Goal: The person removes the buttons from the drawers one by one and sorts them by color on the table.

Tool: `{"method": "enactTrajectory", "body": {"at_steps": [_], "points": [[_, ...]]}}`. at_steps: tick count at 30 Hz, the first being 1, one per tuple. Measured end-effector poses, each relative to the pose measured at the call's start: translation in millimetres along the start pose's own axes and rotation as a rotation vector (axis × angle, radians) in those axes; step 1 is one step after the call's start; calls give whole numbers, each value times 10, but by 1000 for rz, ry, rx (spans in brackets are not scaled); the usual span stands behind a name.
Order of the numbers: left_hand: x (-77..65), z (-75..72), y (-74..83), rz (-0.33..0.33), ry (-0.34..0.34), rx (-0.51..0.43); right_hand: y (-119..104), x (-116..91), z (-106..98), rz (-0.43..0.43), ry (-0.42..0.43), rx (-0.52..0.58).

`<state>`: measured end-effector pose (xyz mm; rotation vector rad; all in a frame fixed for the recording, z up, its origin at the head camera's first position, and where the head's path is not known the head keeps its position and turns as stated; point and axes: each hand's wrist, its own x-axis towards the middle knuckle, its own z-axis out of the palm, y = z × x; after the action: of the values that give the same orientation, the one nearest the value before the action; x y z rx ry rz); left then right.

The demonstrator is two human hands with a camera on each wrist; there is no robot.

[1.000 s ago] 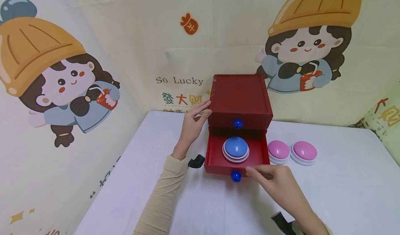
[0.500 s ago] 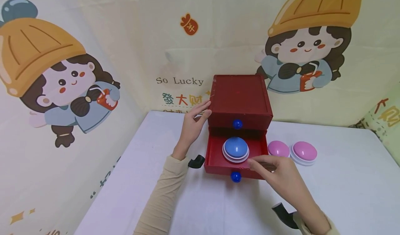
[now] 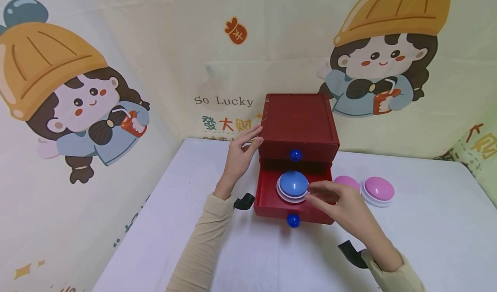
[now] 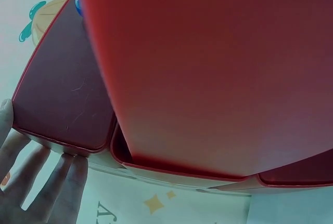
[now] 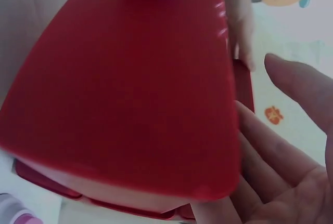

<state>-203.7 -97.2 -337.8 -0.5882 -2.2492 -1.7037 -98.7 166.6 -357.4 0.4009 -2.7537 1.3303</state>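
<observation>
A dark red two-drawer box (image 3: 297, 119) stands on the table with its lower drawer (image 3: 268, 202) pulled out. Inside that drawer sits a blue dome button (image 3: 293, 183) on a white base. My left hand (image 3: 240, 156) rests its fingertips on the box's left side; the left wrist view shows those fingers (image 4: 75, 182) extended along it. Over the drawer's right side is my right hand (image 3: 345, 203), fingertips right at the blue button's right edge. In the right wrist view its thumb (image 5: 296, 86) stands apart from the fingers, partly hidden behind the red drawer (image 5: 135, 94).
Right of the box lie two pink dome buttons on white bases, the nearer one (image 3: 347, 181) partly covered by my right hand and the other (image 3: 379, 188) farther right. Blue knobs (image 3: 293, 221) mark the drawer fronts. A printed cloth wall (image 3: 174, 59) rises behind the table.
My right hand has moved from the lower drawer's front edge inward over the drawer, up beside the blue button, and its thumb and fingers have parted. The left hand has stayed put.
</observation>
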Motion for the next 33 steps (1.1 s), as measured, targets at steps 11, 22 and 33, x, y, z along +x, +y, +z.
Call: {"method": "enactTrajectory", "body": {"at_steps": [11,22,33], "points": [[10,0,-1,-5,5,2,102,153,66,-101,-21,-122],[82,44,-368,3,20,-11,149,294,112,-159,-97,-122],[72,31,-380,20,24,-11,154,365,171,-167,-140,-210]]}}
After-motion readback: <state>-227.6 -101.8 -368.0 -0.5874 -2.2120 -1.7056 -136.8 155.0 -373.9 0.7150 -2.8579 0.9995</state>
